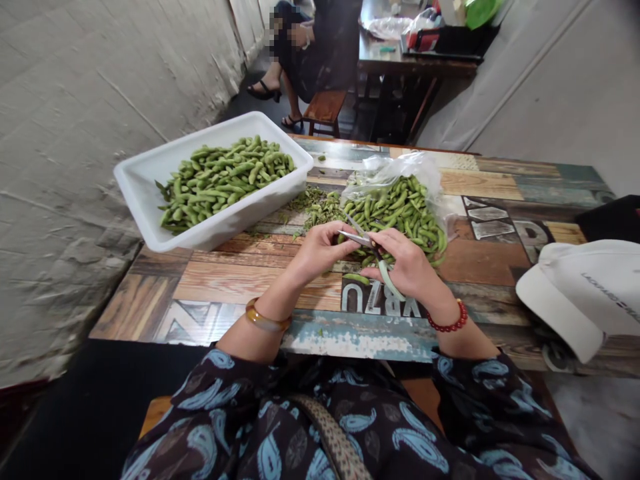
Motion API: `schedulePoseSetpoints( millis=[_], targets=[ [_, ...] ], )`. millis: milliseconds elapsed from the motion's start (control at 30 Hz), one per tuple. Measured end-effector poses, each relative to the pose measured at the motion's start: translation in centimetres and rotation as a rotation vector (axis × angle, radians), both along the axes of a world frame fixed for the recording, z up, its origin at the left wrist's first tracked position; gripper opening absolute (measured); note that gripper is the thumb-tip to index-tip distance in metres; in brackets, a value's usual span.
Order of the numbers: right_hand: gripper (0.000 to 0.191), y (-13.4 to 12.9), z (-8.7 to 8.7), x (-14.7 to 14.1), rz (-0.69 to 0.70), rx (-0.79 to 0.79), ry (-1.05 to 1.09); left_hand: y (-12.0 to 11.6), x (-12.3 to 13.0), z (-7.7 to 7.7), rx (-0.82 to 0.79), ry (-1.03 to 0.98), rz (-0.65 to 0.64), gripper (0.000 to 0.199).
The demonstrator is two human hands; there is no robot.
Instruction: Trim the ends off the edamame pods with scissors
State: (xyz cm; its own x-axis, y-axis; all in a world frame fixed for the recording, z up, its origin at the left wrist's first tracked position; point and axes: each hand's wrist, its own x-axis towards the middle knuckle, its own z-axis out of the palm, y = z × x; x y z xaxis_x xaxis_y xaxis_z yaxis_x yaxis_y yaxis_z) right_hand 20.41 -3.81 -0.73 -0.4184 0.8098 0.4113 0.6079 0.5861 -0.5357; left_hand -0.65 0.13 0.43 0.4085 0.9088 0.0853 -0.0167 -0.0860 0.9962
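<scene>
In my right hand (407,263) is a pair of scissors (359,238) with pale handles, its blades parted and pointing left. My left hand (323,252) is closed in a pinch right by the blade tips; a bit of green shows at its fingertips, most likely an edamame pod, largely hidden. Behind my hands a heap of edamame pods (407,210) spills from a clear plastic bag (423,170). A small pile of green trimmings (320,208) lies left of the heap. One loose pod (356,279) rests on the table below the scissors.
A white plastic tub (145,200) with many edamame pods (227,180) stands at the left of the patchwork-pattern table (250,273). A white cap (590,287) lies at the right edge. Beyond, a person (325,47) sits near a wooden stool (325,107) and another cluttered table (380,63).
</scene>
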Motion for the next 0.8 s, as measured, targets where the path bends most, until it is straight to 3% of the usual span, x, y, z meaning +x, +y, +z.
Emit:
schedulePoseSetpoints(
  millis=[533,633,800],
  targets=[
    [0.048,-0.22,0.19,0.14,-0.022,-0.031,-0.018,0.29,-0.13,-0.25,0.116,0.044,0.038,0.019],
    [0.048,-0.1,-0.04,0.25,-0.057,-0.008,0.004,0.22,-0.03,-0.06,0.034,-0.001,0.056,0.021],
    [0.052,0.14,-0.28,0.43,-0.141,0.035,0.048,0.32,-0.07,0.21,-0.235,-0.199,0.102,0.032]
  ],
)
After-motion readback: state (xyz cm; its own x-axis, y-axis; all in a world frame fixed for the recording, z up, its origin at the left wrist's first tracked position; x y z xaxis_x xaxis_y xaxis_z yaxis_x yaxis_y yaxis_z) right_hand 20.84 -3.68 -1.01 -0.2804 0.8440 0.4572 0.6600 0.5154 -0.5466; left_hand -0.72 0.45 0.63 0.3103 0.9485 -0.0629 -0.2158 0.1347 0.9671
